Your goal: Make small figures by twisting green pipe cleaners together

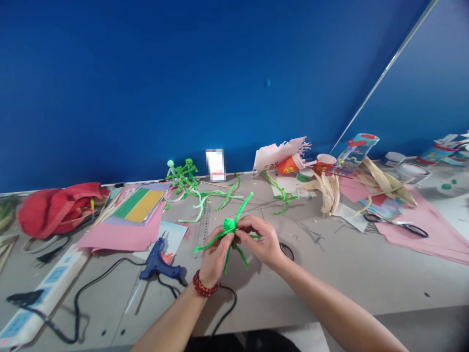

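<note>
A bright green pipe-cleaner figure (229,225) with a coiled round head is held up over the table between my two hands. Its fuzzy limbs stick out up, left, right and downward. My left hand (216,254), with a red bead bracelet at the wrist, pinches it just below the head. From the other side, my right hand (260,239) grips it close to the same spot, thumb and fingertips pressed together. The exact point of contact is partly hidden by the fingers. Behind stand several finished-looking green pipe-cleaner figures (180,175), with loose green pipe cleaners (230,191) lying nearby.
Left of my hands lie a blue glue gun (160,261), its black cable, a power strip (47,293), pink paper (110,237) and a red bag (60,208). A clear ruler (204,230) lies ahead. To the right are scissors (397,223), dry husks (329,190) and paper cups (290,165).
</note>
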